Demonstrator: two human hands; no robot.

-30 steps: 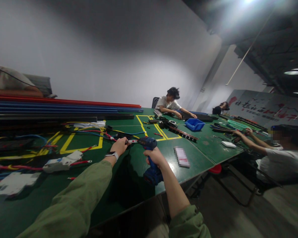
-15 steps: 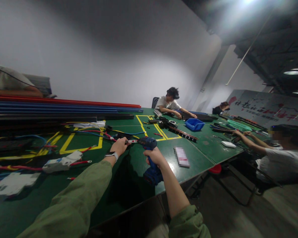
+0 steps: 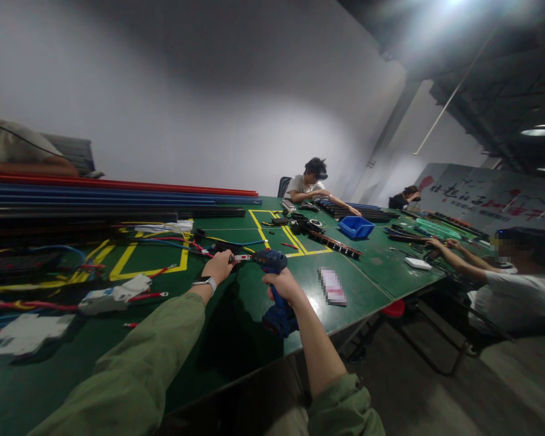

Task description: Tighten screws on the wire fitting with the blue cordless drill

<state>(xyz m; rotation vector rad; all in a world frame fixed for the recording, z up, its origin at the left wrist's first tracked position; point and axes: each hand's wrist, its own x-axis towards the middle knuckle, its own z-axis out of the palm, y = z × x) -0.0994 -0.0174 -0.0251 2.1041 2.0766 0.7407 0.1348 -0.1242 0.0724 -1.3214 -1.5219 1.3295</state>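
My right hand (image 3: 284,287) is wrapped round the handle of a blue power drill (image 3: 279,315), which points left. At the drill's tip, my left hand (image 3: 218,269) pinches a small part with a white and red face (image 3: 243,258); the part's far end meets the tip. Red, blue and yellow wires (image 3: 163,241) lie on the table just beyond my left hand. Nearer on the left are white breaker-like blocks (image 3: 113,295) with red leads.
Long red, blue and black rails (image 3: 118,197) lie along the back left. A blue bin (image 3: 355,227), a copper-toned strip (image 3: 336,244) and a pink-white packet (image 3: 332,286) are on the green table (image 3: 367,272). People sit across and at the right.
Both my hands and the drill stay nearly in place. Across the table, a person's nearer hand has drawn back from the black parts towards their chest.
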